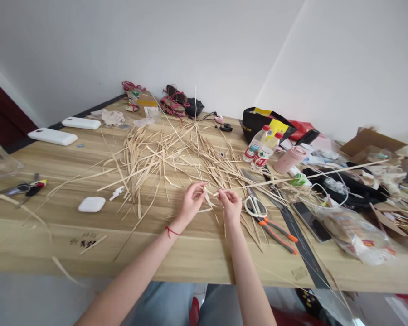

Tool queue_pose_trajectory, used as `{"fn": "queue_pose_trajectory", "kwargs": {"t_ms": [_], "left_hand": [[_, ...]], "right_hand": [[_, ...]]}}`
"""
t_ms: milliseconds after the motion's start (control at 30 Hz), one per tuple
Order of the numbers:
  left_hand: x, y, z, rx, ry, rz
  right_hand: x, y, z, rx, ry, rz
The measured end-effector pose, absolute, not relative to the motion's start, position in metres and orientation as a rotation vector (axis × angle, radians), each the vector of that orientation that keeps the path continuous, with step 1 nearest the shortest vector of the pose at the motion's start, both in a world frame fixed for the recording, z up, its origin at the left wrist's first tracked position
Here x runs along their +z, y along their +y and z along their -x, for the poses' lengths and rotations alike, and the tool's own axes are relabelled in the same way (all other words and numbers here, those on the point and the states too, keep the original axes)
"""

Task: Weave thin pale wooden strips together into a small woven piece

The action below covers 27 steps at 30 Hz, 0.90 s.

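My left hand [192,201], with a red string around its wrist, is closed in a pinch on a small woven straw piece [207,192]. From its fingertips two thin pale strips [197,140] rise away from me; I cannot tell how they join the piece. My right hand [231,206] pinches the near end of a long straw strip [313,175] that stretches far to the right. The two hands are close together just above the table. Behind them spreads a loose heap of straw strips [143,167].
Right of my hands lie white-handled scissors [256,207], orange-handled pliers [279,235], a dark ruler [301,242] and a phone [312,222]. Two bottles [255,144], a pink cup [290,159] and a black bag [265,124] stand behind. A white earphone case [91,204] lies left.
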State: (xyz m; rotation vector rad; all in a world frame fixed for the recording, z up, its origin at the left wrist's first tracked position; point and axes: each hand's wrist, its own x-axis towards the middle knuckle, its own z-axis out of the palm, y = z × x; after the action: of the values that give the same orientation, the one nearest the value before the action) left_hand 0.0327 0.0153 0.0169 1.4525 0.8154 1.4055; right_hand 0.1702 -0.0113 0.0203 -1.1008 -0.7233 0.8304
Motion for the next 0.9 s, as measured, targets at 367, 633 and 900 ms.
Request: {"fn": "queue_pose_trajectory", "kwargs": {"t_ms": [367, 633, 900], "left_hand": [[0.011, 0.020, -0.029, 1.361, 0.821, -1.566], [0.011, 0.019, -0.029, 1.309, 0.817, -1.578], [0.013, 0.018, -0.029, 1.312, 0.825, -1.613]], "right_hand": [[0.031, -0.012, -0.167, 0.870, -0.749, 1.079], [0.031, -0.017, -0.159, 0.896, -0.782, 1.161], [0.029, -0.017, -0.154, 0.885, -0.751, 1.176]]}}
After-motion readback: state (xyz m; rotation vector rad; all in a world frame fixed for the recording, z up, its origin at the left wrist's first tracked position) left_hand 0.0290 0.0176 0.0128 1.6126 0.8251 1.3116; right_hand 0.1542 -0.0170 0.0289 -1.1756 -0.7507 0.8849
